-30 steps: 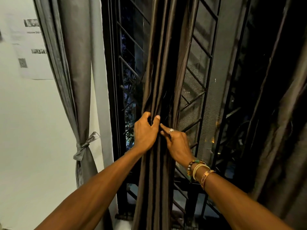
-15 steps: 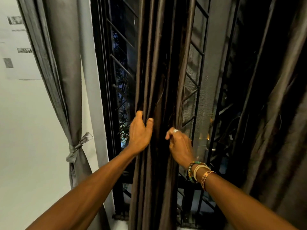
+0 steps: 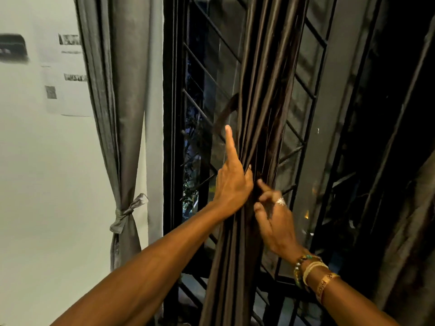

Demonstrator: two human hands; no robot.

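A dark brown curtain [image 3: 259,95] hangs gathered into a narrow bundle in front of a barred window [image 3: 207,74]. My left hand [image 3: 231,184] grips the bundle's left side at mid-height, its index finger pointing straight up along the folds. My right hand [image 3: 274,220], with a ring and several wristbands, lies against the bundle just below and to the right. Its fingers are bent, with the tips at a dark fold; whether they pinch cloth is not visible. A brown strip of cloth [image 3: 224,112] curves out from behind the bundle above my left index finger.
A grey curtain [image 3: 122,114], bound with a knotted tie [image 3: 128,211], hangs at the left beside a white wall [image 3: 35,184] with papers [image 3: 68,90] on it. More dark curtain [image 3: 409,208] fills the right edge. Black window bars run behind the bundle.
My left index finger has straightened upward while the other fingers keep hold of the bundle. My right hand has shifted left toward the left hand and its grip has loosened. The brown strip has come into view.
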